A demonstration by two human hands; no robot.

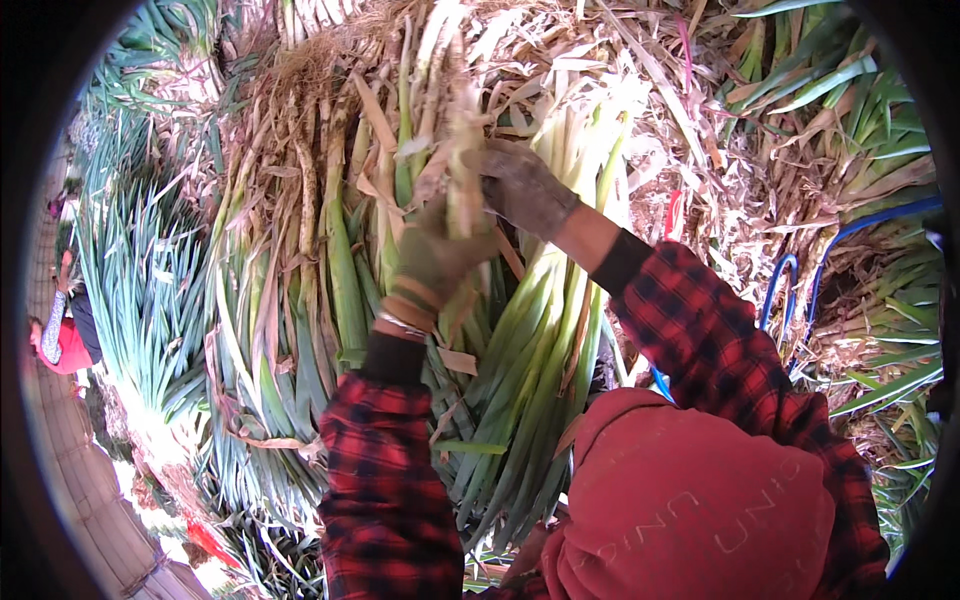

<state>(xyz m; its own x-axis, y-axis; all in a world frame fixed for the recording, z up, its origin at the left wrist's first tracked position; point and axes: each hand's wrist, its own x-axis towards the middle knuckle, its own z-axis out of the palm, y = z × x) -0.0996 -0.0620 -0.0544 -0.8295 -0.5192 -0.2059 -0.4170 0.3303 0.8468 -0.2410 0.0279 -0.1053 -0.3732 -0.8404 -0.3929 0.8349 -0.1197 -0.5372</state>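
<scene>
Both of my hands wear gloves and meet at one upright green onion [463, 170], whose pale stalk is smeared by motion. Lower down, my left hand [440, 258], in a greenish glove, is closed round it. My right hand [528, 188], in a dark grey glove, has its curled fingers pressed against the stalk from the right; its fingertips are partly hidden. Below and right of my hands lies a heap of green onions [530, 330] with clean pale stems. To the left, another heap of green onions [310, 230] has brown, dry outer leaves and roots at the far end.
Dry peeled leaves [660, 130] litter the far and right side. A blue strap [825, 245] loops at the right. More green onions [150, 290] stand at the left, beside a person in red [68, 335]. Red cloth headwear [690, 500] covers the lower right.
</scene>
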